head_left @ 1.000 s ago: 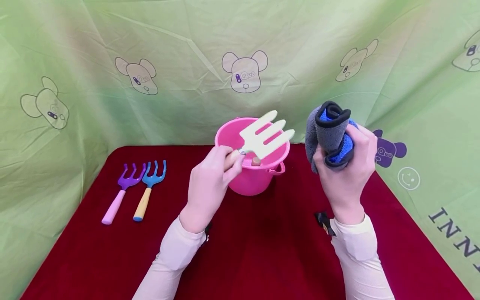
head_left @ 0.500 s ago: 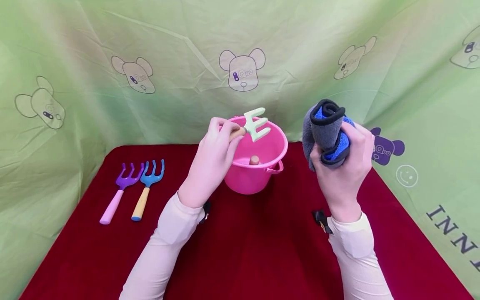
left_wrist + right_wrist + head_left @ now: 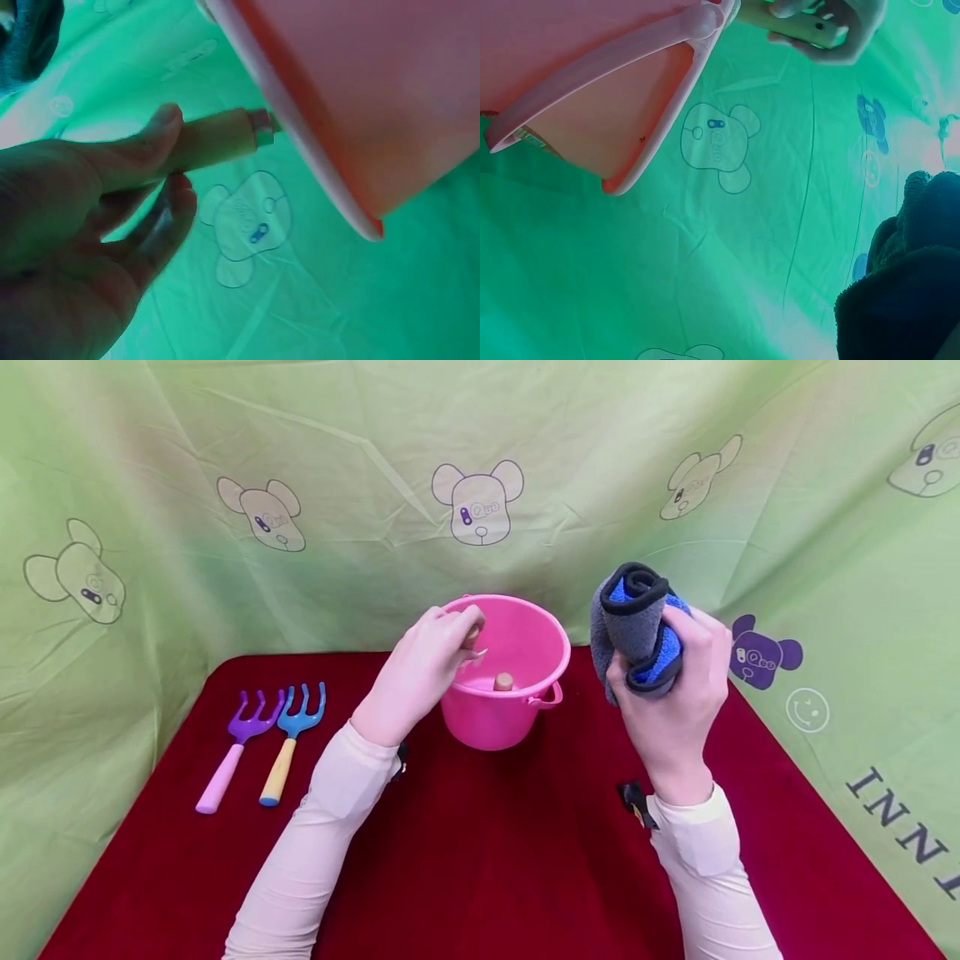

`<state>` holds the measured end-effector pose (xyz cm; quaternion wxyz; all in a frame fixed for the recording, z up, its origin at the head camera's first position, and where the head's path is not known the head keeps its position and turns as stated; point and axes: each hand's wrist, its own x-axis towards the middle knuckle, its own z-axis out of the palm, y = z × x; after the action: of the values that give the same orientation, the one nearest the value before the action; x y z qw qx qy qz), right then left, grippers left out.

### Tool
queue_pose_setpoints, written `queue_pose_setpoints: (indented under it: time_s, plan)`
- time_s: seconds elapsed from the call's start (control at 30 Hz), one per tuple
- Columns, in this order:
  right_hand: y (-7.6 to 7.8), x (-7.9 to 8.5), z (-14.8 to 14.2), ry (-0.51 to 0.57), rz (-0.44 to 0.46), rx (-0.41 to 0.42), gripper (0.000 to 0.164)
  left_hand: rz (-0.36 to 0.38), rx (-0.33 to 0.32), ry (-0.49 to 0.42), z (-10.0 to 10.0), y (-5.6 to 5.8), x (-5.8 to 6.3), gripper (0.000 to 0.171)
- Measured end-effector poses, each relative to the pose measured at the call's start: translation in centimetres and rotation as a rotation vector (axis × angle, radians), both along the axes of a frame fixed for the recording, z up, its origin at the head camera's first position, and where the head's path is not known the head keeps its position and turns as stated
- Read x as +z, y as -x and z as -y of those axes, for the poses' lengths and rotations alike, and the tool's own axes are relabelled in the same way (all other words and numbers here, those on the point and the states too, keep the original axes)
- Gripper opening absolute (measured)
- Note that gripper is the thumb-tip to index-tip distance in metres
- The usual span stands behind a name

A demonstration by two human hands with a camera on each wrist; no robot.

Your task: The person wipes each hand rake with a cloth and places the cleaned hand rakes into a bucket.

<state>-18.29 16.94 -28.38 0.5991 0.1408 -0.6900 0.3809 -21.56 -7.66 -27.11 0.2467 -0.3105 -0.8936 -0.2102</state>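
— The left hand (image 3: 416,672), in the head view, pinches a pale fork (image 3: 472,634) over the left rim of the upright pink bucket (image 3: 491,725), mid-frame. The right hand (image 3: 678,702), right of centre, grips a rolled cloth (image 3: 636,625).

— How should those handle?

— The cloth looks soft and squashable, fine to hold round its middle. For the fork, take the left wrist view: the tan handle (image 3: 217,140), between thumb and fingers, is likely light, stiff and smooth, so a loose pinch might let it twist.

— Any edge to mind?

— The bucket's rim, upper right; the fork's head is hidden behind it, and prongs could catch there.

— And room?

— The right wrist view has bucket upper left, cloth lower right, green drape (image 3: 769,217) showing between: seemingly open.
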Motion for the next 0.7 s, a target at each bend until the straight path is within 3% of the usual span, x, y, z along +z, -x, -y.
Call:
queue_pose_setpoints:
  time_s: [0.1, 0.2, 0.4, 0.57, 0.7]
  plan:
    - [-0.1, 0.0, 0.1, -0.005, 0.004, 0.011, 0.04, 0.087, -0.03, 0.043, 0.5, 0.3, -0.4, 0.016]
    - [-0.2, 0.1, 0.3, -0.011, 0.009, 0.017, 0.041, 0.167, -0.071, 0.097, 0.8, 0.4, -0.8, 0.031]
    - [-0.8, 0.3, 0.9, -0.029, 0.023, 0.019, 0.04, 0.243, -0.158, 0.156, 1.0, 0.2, -1.4, 0.05]
    - [-1.0, 0.4, 1.0, -0.035, 0.026, 0.025, 0.04, 0.313, -0.23, 0.169, 0.8, 0.1, -1.6, 0.051]
    - [-0.8, 0.3, 1.0, -0.047, 0.026, 0.032, 0.041, 0.363, -0.219, 0.186, 0.5, 0.3, -1.7, 0.045]
